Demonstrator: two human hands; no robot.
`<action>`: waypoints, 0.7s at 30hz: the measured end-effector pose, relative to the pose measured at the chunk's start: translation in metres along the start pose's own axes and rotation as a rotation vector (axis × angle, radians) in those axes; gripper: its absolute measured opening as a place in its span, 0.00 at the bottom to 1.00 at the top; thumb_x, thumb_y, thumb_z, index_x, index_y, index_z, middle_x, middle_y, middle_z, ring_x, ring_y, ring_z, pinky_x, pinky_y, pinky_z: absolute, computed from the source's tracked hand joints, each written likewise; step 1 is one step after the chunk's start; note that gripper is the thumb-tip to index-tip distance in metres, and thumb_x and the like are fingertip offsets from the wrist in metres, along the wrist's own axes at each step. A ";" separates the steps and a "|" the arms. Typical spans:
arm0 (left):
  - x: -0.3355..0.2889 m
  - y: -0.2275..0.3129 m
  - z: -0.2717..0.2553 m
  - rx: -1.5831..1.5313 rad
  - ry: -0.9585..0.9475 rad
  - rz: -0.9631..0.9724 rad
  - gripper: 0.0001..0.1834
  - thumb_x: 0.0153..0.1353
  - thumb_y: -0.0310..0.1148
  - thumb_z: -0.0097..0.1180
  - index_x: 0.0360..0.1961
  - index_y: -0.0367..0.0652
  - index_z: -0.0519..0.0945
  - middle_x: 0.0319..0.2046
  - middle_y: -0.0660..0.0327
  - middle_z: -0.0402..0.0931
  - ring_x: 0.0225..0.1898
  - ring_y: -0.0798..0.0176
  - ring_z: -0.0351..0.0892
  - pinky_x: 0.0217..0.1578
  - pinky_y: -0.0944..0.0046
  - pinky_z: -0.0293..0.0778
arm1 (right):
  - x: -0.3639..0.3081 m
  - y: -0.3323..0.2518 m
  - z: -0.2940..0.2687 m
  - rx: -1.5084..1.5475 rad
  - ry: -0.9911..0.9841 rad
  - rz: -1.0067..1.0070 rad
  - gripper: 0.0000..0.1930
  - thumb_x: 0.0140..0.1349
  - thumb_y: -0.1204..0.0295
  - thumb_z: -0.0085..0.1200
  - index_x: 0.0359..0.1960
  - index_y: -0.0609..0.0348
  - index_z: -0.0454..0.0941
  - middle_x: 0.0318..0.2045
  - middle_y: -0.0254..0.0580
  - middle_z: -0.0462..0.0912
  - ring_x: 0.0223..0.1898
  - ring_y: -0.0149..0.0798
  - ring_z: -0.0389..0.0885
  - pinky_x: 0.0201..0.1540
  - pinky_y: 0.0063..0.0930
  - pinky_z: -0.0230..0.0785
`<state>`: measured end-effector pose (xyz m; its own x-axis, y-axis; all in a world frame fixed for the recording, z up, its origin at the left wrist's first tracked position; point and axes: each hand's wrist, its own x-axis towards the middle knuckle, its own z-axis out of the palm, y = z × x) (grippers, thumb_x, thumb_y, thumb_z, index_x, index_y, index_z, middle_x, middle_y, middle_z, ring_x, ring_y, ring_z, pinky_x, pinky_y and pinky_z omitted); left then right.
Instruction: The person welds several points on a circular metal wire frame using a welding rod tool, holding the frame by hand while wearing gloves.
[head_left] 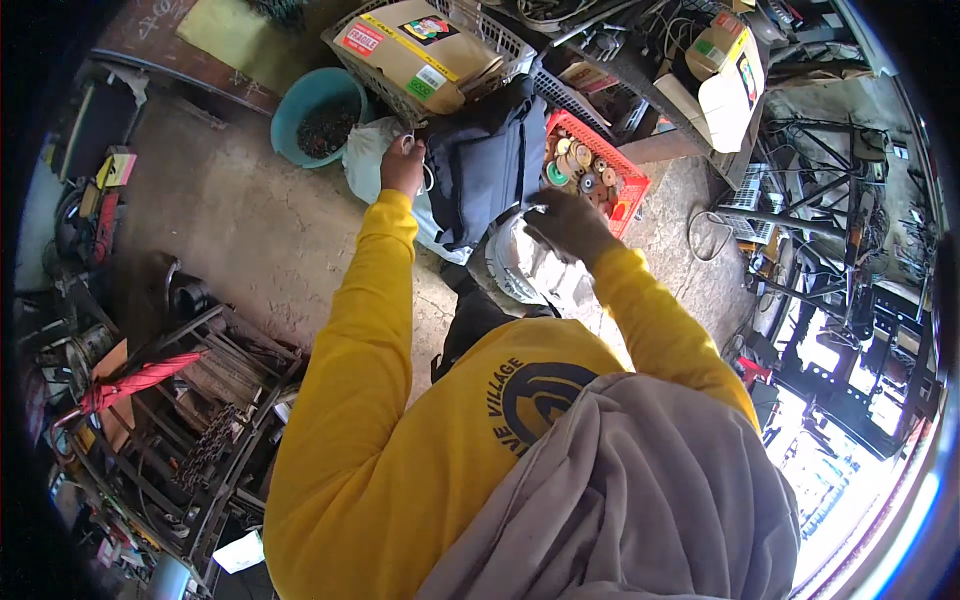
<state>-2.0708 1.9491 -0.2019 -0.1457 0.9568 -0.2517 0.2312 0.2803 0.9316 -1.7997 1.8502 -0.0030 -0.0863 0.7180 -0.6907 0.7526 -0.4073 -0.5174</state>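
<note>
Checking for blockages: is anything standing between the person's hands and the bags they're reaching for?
Nothing visible does. The left hand already touches the pale plastic bag beside the dark blue bag; the right hand rests on the grey-white sack below it.

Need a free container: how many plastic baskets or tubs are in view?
3: a red basket of discs right of the dark bag, a white basket holding a box, a teal tub. Others may be hidden.
</note>
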 end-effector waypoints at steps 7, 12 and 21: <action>-0.036 0.039 -0.005 -0.446 -0.174 -0.111 0.11 0.61 0.35 0.65 0.38 0.44 0.76 0.27 0.69 0.74 0.25 0.75 0.69 0.25 0.71 0.66 | 0.104 -0.134 -0.004 -0.456 0.156 -0.431 0.23 0.62 0.56 0.56 0.55 0.55 0.79 0.43 0.56 0.86 0.48 0.51 0.84 0.52 0.42 0.76; -0.049 0.025 0.000 -0.606 -0.194 -0.305 0.08 0.62 0.36 0.63 0.36 0.48 0.76 0.23 0.72 0.69 0.20 0.77 0.63 0.17 0.72 0.59 | 0.163 -0.162 0.018 -1.011 -0.109 -0.302 0.17 0.58 0.61 0.57 0.44 0.55 0.87 0.41 0.52 0.87 0.46 0.51 0.86 0.47 0.43 0.78; -0.039 0.009 0.007 -0.378 -0.163 0.013 0.12 0.60 0.34 0.63 0.43 0.40 0.80 0.31 0.62 0.81 0.29 0.66 0.77 0.32 0.64 0.75 | 0.164 -0.152 0.030 -0.920 0.145 -0.464 0.11 0.51 0.66 0.60 0.34 0.55 0.88 0.33 0.49 0.88 0.38 0.50 0.88 0.39 0.43 0.80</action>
<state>-2.0565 1.9146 -0.1854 0.0161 0.9684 -0.2487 -0.1422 0.2485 0.9581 -1.9483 2.0132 -0.0531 -0.4610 0.7799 -0.4233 0.8779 0.4704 -0.0893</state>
